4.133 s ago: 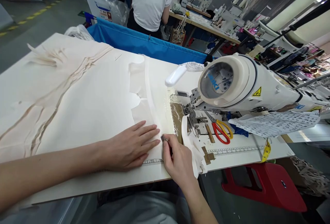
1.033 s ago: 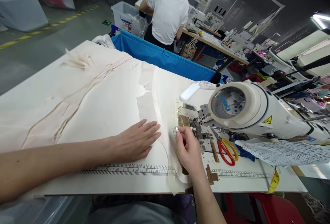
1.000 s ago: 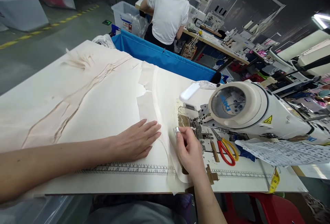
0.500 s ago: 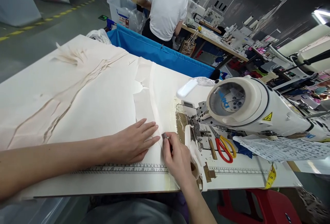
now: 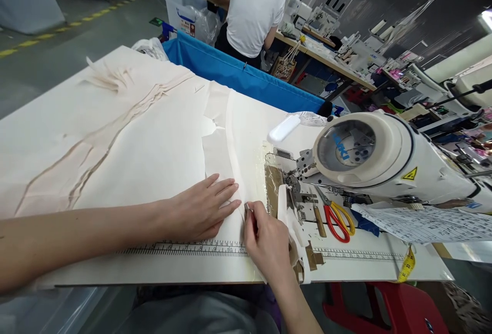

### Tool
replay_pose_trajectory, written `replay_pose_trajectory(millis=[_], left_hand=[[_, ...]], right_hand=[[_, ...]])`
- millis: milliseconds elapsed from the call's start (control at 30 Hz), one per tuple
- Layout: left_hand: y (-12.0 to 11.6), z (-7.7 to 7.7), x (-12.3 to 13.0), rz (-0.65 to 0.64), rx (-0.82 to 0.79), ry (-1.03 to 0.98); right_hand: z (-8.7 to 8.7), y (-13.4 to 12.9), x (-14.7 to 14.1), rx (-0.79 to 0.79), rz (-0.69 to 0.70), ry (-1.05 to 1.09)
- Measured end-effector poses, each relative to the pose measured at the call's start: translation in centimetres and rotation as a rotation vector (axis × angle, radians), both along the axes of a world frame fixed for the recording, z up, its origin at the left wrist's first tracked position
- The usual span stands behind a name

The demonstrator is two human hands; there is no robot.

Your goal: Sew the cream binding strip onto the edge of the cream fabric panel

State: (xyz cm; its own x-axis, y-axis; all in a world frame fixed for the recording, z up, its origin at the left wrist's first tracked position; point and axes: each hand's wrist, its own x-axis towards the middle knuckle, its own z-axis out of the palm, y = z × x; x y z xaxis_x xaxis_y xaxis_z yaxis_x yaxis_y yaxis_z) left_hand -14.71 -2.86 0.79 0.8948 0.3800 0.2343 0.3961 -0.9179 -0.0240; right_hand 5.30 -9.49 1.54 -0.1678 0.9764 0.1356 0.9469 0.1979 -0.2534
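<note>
My left hand lies flat and open on a cream fabric piece, with its fingers pointing right. My right hand is closed in a pinch around a small silver metal tool. Only the tool's tip shows between thumb and forefinger, at the edge of the fabric beside my left fingertips; its exact kind is hidden by the hand. A white fabric strip hangs just right of my right hand, by the needle area of a sewing machine.
Right of my hands lie an awl and red-and-yellow-handled scissors. A printed ruler runs along the table's front edge. More cream fabric spreads leftward. Behind the table are a blue cloth bin and a seated person.
Both hands stay in nearly the same place on the fabric. The whole view has shifted slightly, and the silver tool's tip has turned a little in my right fingers.
</note>
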Motion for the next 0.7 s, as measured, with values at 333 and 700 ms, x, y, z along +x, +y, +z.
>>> replay_pose_trajectory(millis=[333,700], left_hand=[[1.0,-0.3,-0.2,0.052,-0.025,-0.058],[2.0,-1.2,0.0,0.073,-0.046,-0.068]], right_hand=[[0.4,0.2,0.4,-0.016,-0.004,-0.116],[1.7,4.7,0.3,-0.042,0.0,-0.03]])
